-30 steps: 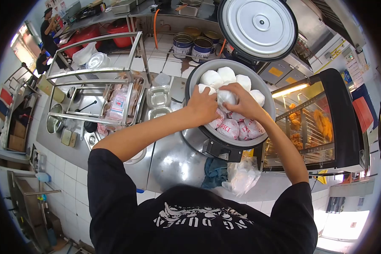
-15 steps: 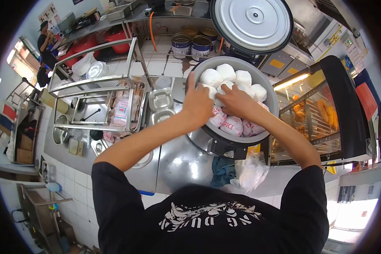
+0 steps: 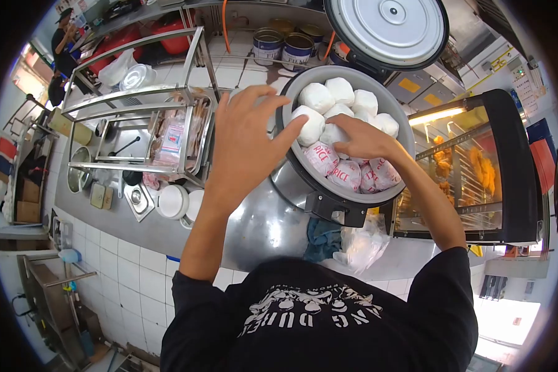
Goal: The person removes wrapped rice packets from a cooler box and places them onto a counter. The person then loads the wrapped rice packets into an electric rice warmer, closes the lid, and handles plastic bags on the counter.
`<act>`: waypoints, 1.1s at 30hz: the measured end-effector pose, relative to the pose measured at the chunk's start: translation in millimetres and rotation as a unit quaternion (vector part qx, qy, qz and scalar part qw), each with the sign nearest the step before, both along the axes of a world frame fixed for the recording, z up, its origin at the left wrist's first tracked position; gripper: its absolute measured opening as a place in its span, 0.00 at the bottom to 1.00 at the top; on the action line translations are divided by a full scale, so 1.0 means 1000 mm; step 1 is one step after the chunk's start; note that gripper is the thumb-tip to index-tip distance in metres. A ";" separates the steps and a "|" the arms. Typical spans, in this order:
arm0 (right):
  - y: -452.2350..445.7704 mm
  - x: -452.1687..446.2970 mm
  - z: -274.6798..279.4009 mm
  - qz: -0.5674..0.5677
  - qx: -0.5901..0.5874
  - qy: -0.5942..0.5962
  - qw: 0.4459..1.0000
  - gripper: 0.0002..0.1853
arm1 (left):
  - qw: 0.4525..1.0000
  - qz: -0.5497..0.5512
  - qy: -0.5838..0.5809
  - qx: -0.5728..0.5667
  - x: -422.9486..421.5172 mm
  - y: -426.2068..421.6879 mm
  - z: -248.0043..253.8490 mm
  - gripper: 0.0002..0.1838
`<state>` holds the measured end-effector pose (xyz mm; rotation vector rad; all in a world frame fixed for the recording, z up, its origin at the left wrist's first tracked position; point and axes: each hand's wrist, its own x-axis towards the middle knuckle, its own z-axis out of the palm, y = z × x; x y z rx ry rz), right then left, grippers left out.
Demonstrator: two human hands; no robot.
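Note:
Rounded white rice packs (image 3: 316,97) fill a large grey rice cooker pot (image 3: 405,124). Packs nearer me show red "RICE" print on their wrappers (image 3: 344,174). My left hand (image 3: 249,133) is raised at the pot's left rim, fingers spread, its thumb tip close to a white pack (image 3: 310,126). Inside the pot, my right hand (image 3: 364,137) has its thumb and fingers around another rice pack (image 3: 332,134), partly hidden by the hand. The cooker's round lid (image 3: 387,28) stands raised behind the pot.
A glass display warmer (image 3: 459,167) with browned food stands to the right. Plastic bags (image 3: 363,245) and a blue-green cloth (image 3: 322,239) lie before the cooker. Leftward are a metal rack (image 3: 136,96) and white round containers (image 3: 172,201). A person (image 3: 62,46) stands far left.
My left hand has left the packs and moved left, its fingers now spread. My right hand stays over the packs. The view has shifted slightly.

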<state>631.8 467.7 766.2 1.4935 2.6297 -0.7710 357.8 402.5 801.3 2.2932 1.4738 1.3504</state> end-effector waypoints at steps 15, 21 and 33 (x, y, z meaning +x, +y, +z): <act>0.103 0.175 0.051 -0.076 0.211 -0.031 0.974 0.27 | 0.966 -0.006 -0.224 -0.127 -0.003 -0.021 -0.088 0.11; 0.278 0.249 0.227 -0.207 0.690 0.033 0.693 0.46 | 0.933 0.045 -0.274 -0.230 -0.017 -0.051 -0.157 0.08; 0.369 0.346 0.183 -0.361 0.489 -0.075 0.790 0.36 | 0.844 0.073 -0.260 -0.463 -0.013 -0.134 -0.262 0.09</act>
